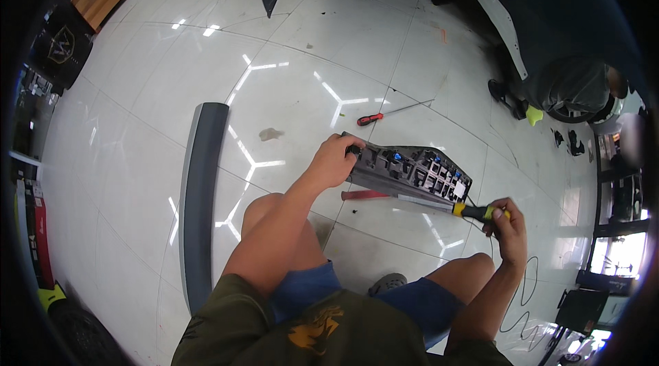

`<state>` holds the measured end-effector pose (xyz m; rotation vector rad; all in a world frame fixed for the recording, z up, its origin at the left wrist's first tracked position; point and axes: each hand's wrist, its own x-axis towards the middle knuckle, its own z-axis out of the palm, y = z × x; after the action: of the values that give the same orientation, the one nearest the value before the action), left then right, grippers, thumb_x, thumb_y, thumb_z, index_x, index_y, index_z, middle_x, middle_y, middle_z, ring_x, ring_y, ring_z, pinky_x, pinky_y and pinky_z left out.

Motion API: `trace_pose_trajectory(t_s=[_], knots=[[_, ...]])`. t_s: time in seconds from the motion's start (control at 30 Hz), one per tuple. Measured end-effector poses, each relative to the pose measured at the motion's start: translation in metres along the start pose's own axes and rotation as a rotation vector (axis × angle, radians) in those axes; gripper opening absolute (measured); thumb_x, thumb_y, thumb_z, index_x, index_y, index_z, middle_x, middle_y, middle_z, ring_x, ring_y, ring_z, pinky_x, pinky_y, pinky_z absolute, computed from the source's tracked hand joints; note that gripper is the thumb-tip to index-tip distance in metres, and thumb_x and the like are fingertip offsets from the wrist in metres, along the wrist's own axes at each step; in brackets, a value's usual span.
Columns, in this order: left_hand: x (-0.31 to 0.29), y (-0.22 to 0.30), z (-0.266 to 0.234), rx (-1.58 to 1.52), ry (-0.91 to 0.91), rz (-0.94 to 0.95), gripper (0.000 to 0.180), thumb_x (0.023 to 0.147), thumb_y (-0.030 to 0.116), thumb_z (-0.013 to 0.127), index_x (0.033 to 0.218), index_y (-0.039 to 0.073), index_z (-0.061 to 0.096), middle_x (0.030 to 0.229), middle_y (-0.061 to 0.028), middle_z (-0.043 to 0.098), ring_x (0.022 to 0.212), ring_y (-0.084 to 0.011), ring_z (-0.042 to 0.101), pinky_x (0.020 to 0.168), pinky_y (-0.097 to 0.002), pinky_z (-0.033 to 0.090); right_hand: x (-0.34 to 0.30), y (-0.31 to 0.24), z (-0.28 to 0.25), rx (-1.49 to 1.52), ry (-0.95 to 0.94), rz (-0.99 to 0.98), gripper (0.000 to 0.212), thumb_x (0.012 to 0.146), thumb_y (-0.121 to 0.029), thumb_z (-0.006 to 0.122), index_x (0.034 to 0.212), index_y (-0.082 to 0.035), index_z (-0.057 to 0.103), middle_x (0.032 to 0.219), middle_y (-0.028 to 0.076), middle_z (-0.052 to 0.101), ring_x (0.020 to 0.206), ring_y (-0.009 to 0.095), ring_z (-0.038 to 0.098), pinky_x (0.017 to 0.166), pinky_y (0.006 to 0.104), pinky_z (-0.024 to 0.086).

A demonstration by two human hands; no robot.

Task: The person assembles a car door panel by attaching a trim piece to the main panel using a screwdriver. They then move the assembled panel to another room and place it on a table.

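Observation:
My left hand (336,159) is closed on the left end of a dark grey plastic car trim panel (395,177). Its ribbed back faces up, with blue clips and a white patch near the right end. In my right hand (508,229) is a tool with a black and yellow-green handle (475,212), my fingers wrapped round the handle's outer end. The handle lies against the panel's lower right corner; where its tip ends I cannot make out. A red bar-like piece (364,195) shows just below the panel.
A red-and-black screwdriver (371,120) lies on the tiled floor beyond the panel. Left of me rests a long grey trim strip (200,201). A thin cable (525,297) loops at the right. Another person (576,88) crouches by a dark car body (549,9).

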<state>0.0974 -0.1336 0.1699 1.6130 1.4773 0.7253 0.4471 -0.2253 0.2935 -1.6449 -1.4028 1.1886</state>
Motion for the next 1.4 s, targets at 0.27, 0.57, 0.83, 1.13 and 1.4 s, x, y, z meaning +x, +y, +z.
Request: trace_pose_trajectory(t_s=[0.27,0.57,0.83,1.13,1.4], knots=[[0.015,-0.015,0.000,-0.485,0.201,-0.018,0.049,0.080,0.001,0.053,0.127,0.010,0.048,0.105,-0.0151,0.056,0.084,-0.0234,0.060,0.073,-0.0318,0.048,0.054,0.212,0.115,-0.359,-0.408,0.551,0.038,0.080,-0.034,0.060,0.092,0.003,0.059,0.073,0.011,0.064,0.059,0.018,0.060,0.048,0.0302,0.049],[0.003,-0.004,-0.015,-0.676,0.143,-0.030,0.054,0.082,-0.002,0.055,0.133,0.003,0.040,0.116,-0.0141,0.053,0.102,-0.0178,0.053,0.089,-0.0276,0.043,0.053,0.337,0.128,-0.609,-0.035,0.595,0.044,0.081,-0.035,0.051,0.103,0.002,0.062,0.112,0.024,0.059,0.108,0.038,0.055,0.094,0.0427,0.043],[-0.017,-0.003,-0.043,-0.574,0.186,-0.033,0.051,0.083,-0.003,0.050,0.133,0.002,0.042,0.117,-0.0144,0.055,0.103,-0.0158,0.052,0.091,-0.0273,0.041,0.104,0.244,0.015,0.611,0.499,0.402,0.013,0.084,-0.007,0.054,0.091,0.003,0.058,0.076,0.013,0.060,0.072,0.024,0.063,0.062,0.0334,0.053],[-0.024,-0.008,-0.044,-0.487,0.147,-0.065,0.053,0.083,-0.004,0.049,0.135,-0.001,0.038,0.119,-0.0172,0.052,0.105,-0.0184,0.051,0.092,-0.0269,0.039,0.143,0.280,0.012,0.546,0.505,0.386,0.013,0.084,-0.004,0.056,0.095,0.004,0.055,0.079,0.009,0.058,0.065,0.018,0.059,0.056,0.0295,0.051],[-0.051,0.008,-0.060,-0.525,0.124,-0.114,0.055,0.081,-0.001,0.052,0.134,-0.002,0.038,0.126,-0.0190,0.049,0.114,-0.0250,0.050,0.099,-0.0339,0.038,0.163,0.416,-0.007,0.210,0.774,0.522,0.022,0.081,-0.008,0.053,0.101,0.001,0.061,0.077,0.014,0.062,0.065,0.021,0.063,0.057,0.0328,0.052]])
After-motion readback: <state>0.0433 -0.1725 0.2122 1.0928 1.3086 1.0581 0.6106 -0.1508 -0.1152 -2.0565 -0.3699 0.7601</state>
